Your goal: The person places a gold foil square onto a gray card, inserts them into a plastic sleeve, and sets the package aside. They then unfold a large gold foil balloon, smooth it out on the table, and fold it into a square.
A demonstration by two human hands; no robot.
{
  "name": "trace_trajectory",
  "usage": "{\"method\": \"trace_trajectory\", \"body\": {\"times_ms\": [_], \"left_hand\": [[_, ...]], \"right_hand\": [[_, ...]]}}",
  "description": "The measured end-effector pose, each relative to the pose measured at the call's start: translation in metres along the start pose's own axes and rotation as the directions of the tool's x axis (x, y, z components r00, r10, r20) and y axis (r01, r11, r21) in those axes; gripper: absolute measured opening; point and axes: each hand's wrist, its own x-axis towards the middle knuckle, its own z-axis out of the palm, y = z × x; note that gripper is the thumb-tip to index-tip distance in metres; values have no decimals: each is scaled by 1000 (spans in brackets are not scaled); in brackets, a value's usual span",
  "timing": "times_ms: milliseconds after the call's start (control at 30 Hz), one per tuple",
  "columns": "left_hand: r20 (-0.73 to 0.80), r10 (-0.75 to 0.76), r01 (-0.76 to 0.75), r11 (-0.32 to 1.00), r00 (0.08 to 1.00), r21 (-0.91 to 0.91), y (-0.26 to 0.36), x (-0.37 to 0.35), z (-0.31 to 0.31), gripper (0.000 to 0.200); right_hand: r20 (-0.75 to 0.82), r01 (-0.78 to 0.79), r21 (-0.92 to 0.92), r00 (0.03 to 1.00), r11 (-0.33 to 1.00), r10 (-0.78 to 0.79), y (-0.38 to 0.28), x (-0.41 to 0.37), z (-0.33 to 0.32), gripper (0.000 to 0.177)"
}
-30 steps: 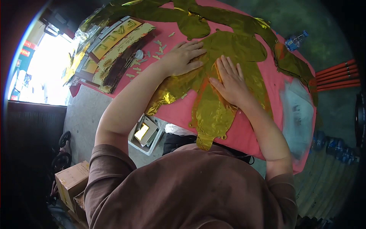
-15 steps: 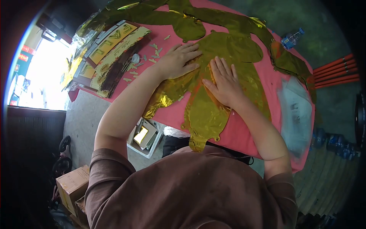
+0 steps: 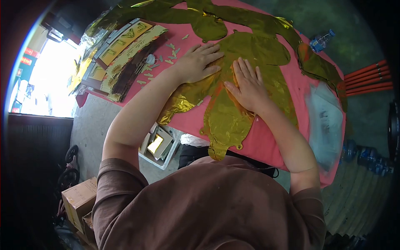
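A flat, uninflated gold foil balloon (image 3: 233,121) is spread over the pink-covered table (image 3: 183,127), its tabbed end hanging past the near edge. My left hand (image 3: 198,63) lies palm down on the balloon's left part, fingers stretched out. Just right of the middle, my right hand (image 3: 249,85) rests flat on the same foil with its fingers extended and thumb apart. Neither hand grips anything. Left of my left hand, several small pale strips (image 3: 170,61) are scattered on the pink cloth.
Printed cards (image 3: 127,48) lie stacked at the left. More gold foil (image 3: 250,21) stretches along the far edge. Clear plastic bags (image 3: 323,121) lie at the right, with a bottle (image 3: 321,41) beyond. A white bin (image 3: 170,156) and a cardboard box (image 3: 81,193) stand below.
Both hands stay flat on the foil, almost unmoved. The view has shifted slightly, and the balloon's near end sits a little higher in it.
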Motion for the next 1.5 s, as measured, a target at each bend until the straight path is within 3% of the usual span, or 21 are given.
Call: {"method": "trace_trajectory", "body": {"times_ms": [267,767,967,1133,1367,1467,1500], "left_hand": [[27,-33,31,996,999,83,12,-6,-4,51],[35,-60,58,997,998,53,13,-6,-5,52],[50,-59,58,998,997,13,17,9,-22,40],[-17,67,-68,991,998,-114,21,40,-3,27],[-70,41,-52,987,997,-154,17,64,20,25],[-196,66,-98,983,978,-157,14,63,25,26],[-196,61,-92,984,979,-151,14,63,26,27]], "right_hand": [[57,5,38,998,999,-7,3,-3,-7,72],[-47,16,16,999,1000,-16,-7,-8,2,71],[-79,26,32,997,999,-24,-7,-9,4,71],[-60,14,49,998,999,-11,-7,-8,3,71],[-61,4,47,998,999,-1,-5,-7,2,71],[-25,-13,72,1000,997,15,-6,-6,3,74],[-148,23,65,989,998,-13,-5,-6,9,66]]}}
